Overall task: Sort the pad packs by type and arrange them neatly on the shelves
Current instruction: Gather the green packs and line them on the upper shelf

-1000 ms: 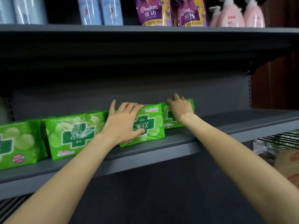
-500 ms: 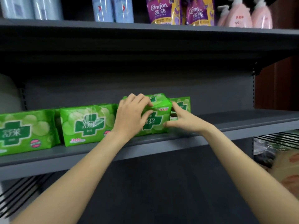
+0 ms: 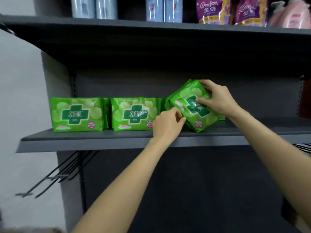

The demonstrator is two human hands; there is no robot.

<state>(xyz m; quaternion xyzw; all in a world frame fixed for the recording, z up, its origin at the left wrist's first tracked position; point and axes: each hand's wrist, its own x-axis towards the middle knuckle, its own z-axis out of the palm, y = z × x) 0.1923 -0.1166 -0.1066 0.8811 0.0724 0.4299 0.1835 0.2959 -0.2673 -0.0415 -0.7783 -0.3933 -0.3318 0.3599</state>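
I see my right hand [image 3: 217,98] curled over the upper corner of a glossy green plastic pad pack with a dark green cross [image 3: 193,106], thumb on its front face, fingers wrapped round the top edge. The pack is tilted, its lower corner resting on the dark grey metal shelf [image 3: 84,140], at about 2 o'clock from frame centre. My left hand [image 3: 168,123] pinches the pack's lower left edge between curled fingers and thumb. At 9 o'clock from that pack two matching green pad packs stand upright side by side, the leftmost one [image 3: 78,114] and the middle one [image 3: 134,114]. On the upper grey shelf [image 3: 151,28], at 1 o'clock, stand purple softener pouches [image 3: 213,10].
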